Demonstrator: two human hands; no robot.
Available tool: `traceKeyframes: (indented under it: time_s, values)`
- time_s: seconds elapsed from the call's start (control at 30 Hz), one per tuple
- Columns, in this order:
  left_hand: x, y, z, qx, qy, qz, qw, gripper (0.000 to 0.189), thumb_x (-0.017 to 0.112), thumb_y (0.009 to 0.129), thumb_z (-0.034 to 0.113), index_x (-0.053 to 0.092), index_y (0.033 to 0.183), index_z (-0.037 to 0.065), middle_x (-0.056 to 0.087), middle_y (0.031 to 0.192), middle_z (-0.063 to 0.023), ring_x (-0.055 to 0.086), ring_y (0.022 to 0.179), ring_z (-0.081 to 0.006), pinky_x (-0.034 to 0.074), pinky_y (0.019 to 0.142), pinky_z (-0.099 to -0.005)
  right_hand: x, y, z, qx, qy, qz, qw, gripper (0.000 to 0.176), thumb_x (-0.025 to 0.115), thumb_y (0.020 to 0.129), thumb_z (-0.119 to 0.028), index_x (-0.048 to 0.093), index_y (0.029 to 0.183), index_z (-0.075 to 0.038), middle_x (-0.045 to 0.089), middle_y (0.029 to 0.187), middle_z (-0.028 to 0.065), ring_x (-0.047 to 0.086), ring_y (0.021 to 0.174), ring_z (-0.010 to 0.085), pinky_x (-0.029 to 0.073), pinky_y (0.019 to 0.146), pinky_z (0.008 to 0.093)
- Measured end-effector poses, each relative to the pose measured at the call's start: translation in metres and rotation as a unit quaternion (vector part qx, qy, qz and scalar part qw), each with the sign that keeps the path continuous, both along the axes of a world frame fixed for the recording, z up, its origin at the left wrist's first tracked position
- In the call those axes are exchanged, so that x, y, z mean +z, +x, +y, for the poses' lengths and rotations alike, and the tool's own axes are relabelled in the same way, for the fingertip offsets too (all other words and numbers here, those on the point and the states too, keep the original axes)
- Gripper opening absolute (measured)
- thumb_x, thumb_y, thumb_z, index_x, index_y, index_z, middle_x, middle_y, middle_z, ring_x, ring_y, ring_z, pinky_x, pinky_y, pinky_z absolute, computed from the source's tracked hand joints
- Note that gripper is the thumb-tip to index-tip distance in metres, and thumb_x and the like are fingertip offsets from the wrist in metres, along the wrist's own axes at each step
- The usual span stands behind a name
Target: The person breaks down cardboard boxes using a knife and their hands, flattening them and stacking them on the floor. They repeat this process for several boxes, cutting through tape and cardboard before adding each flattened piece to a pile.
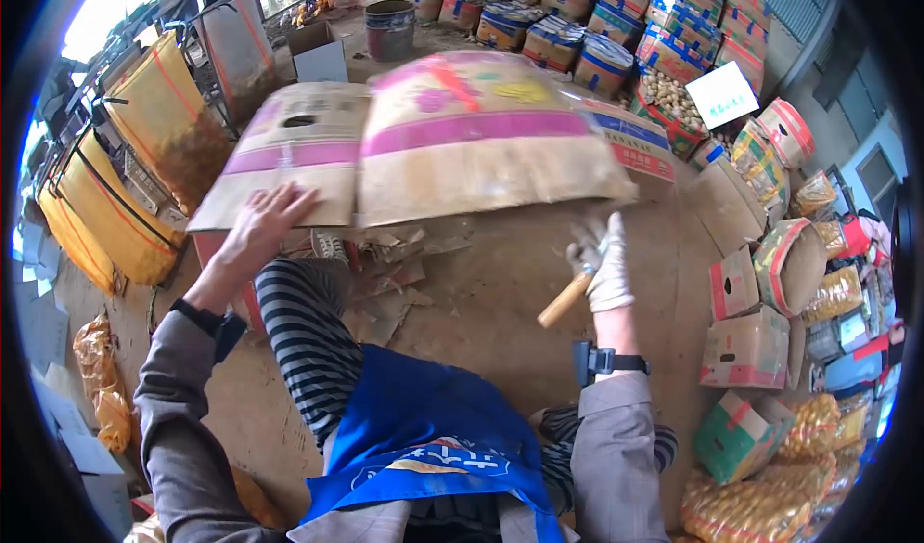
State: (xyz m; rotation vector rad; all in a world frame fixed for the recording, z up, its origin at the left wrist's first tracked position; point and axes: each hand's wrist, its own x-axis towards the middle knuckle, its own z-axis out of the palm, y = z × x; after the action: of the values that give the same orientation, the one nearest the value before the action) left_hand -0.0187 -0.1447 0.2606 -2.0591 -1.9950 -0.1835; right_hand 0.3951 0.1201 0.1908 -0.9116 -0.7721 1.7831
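Note:
A flattened cardboard box (462,172) with pink bands and printed flowers stands tilted in front of me, slightly blurred. My left hand (265,220), bare, lies with fingers stretched over the lower edge of its left panel (298,163). To the right, just below the box's right corner, my right hand (608,269) wears a pale glove and is closed around a tool with a wooden handle (566,299). The handle points down and left; the tool's working end is blurred and I cannot make out its kind.
Torn cardboard scraps (395,302) lie on the floor by my leg. Behind the box are a banana carton (630,139), a metal bucket (390,31) and stacked cartons (616,9). Yellow mesh sacks (159,110) stand left; boxes (746,346) and filled net bags (751,504) line the right.

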Motion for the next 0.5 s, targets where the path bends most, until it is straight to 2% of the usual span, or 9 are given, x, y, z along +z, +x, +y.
traceKeyframes:
  time_s: [0.03, 0.07, 0.1, 0.13, 0.2, 0.27, 0.37, 0.47, 0.5]
  values:
    - [-0.005, -0.018, -0.014, 0.028, -0.040, 0.004, 0.999, 0.062, 0.058, 0.076, 0.007, 0.043, 0.136, 0.010, 0.051, 0.123, -0.0203, 0.049, 0.115, -0.0344, 0.038, 0.095, -0.0443, -0.009, -0.007, -0.003, 0.041, -0.003, 0.000, 0.999, 0.064, 0.053, 0.089, -0.053, 0.039, 0.131, -0.007, 0.050, 0.129, 0.0101, 0.059, 0.102, 0.0190, 0.050, 0.060, 0.0274]
    - [-0.035, -0.047, -0.027, 0.035, -0.039, 0.063, 0.997, 0.057, 0.060, 0.080, 0.015, 0.044, 0.134, 0.010, 0.052, 0.119, -0.0187, 0.050, 0.110, -0.0348, 0.039, 0.093, -0.0441, -0.015, -0.008, -0.008, 0.064, -0.029, -0.012, 0.997, 0.058, 0.049, 0.092, -0.051, 0.041, 0.129, -0.007, 0.048, 0.133, 0.0112, 0.061, 0.099, 0.0192, 0.050, 0.059, 0.0270]
    - [-0.052, -0.060, -0.043, 0.056, -0.103, 0.094, 0.989, 0.052, 0.058, 0.083, 0.018, 0.044, 0.132, 0.010, 0.053, 0.114, -0.0171, 0.053, 0.104, -0.0333, 0.042, 0.088, -0.0435, -0.026, -0.004, -0.012, 0.067, -0.050, -0.014, 0.996, 0.058, 0.049, 0.092, -0.051, 0.041, 0.129, -0.007, 0.050, 0.131, 0.0116, 0.060, 0.100, 0.0192, 0.050, 0.059, 0.0269]
    - [-0.096, -0.089, -0.061, 0.077, -0.146, 0.135, 0.977, 0.050, 0.056, 0.084, 0.016, 0.043, 0.132, 0.011, 0.054, 0.108, -0.0152, 0.055, 0.097, -0.0311, 0.045, 0.082, -0.0422, -0.036, 0.005, -0.014, 0.070, -0.070, -0.016, 0.995, 0.058, 0.048, 0.092, -0.051, 0.042, 0.129, -0.007, 0.052, 0.129, 0.0120, 0.060, 0.102, 0.0192, 0.050, 0.058, 0.0268]
    - [-0.157, -0.124, -0.097, 0.108, -0.207, 0.123, 0.965, 0.045, 0.053, 0.084, 0.014, 0.045, 0.128, 0.013, 0.055, 0.104, -0.0130, 0.057, 0.094, -0.0278, 0.046, 0.077, -0.0400, -0.057, 0.027, -0.022, -0.005, -0.076, -0.030, 0.997, 0.051, 0.050, 0.092, -0.050, 0.048, 0.120, -0.007, 0.063, 0.107, 0.0117, 0.062, 0.090, 0.0173, 0.049, 0.057, 0.0243]
    - [-0.225, -0.152, -0.121, 0.135, -0.235, 0.113, 0.956, 0.043, 0.053, 0.083, 0.013, 0.046, 0.126, 0.015, 0.055, 0.101, -0.0119, 0.057, 0.094, -0.0266, 0.046, 0.077, -0.0392, -0.054, 0.058, -0.036, -0.043, -0.102, -0.045, 0.993, 0.046, 0.052, 0.091, -0.048, 0.053, 0.113, -0.008, 0.064, 0.102, 0.0095, 0.063, 0.082, 0.0156, 0.049, 0.055, 0.0240]
    - [-0.253, -0.148, -0.124, 0.171, -0.201, 0.155, 0.952, 0.039, 0.050, 0.084, 0.012, 0.047, 0.122, 0.016, 0.055, 0.098, -0.0097, 0.057, 0.092, -0.0251, 0.046, 0.076, -0.0380, -0.068, 0.124, -0.040, -0.078, -0.154, -0.037, 0.984, 0.040, 0.057, 0.089, -0.047, 0.059, 0.099, -0.008, 0.066, 0.089, 0.0040, 0.061, 0.070, 0.0113, 0.046, 0.048, 0.0235]
    - [-0.256, -0.148, -0.130, 0.109, -0.118, 0.230, 0.960, 0.043, 0.050, 0.085, 0.014, 0.045, 0.127, 0.016, 0.054, 0.103, -0.0112, 0.056, 0.097, -0.0275, 0.046, 0.080, -0.0394, -0.070, 0.165, -0.053, -0.095, -0.184, -0.043, 0.977, 0.039, 0.059, 0.088, -0.045, 0.058, 0.094, -0.007, 0.065, 0.082, 0.0040, 0.060, 0.067, 0.0117, 0.045, 0.046, 0.0241]
    - [-0.284, -0.163, -0.139, 0.078, -0.058, 0.312, 0.945, 0.050, 0.052, 0.084, 0.016, 0.042, 0.133, 0.017, 0.052, 0.113, -0.0147, 0.053, 0.104, -0.0313, 0.044, 0.086, -0.0418, -0.065, 0.166, -0.059, -0.121, -0.191, -0.059, 0.972, 0.038, 0.061, 0.087, -0.044, 0.056, 0.088, -0.007, 0.063, 0.074, 0.0055, 0.057, 0.056, 0.0131, 0.044, 0.044, 0.0259]
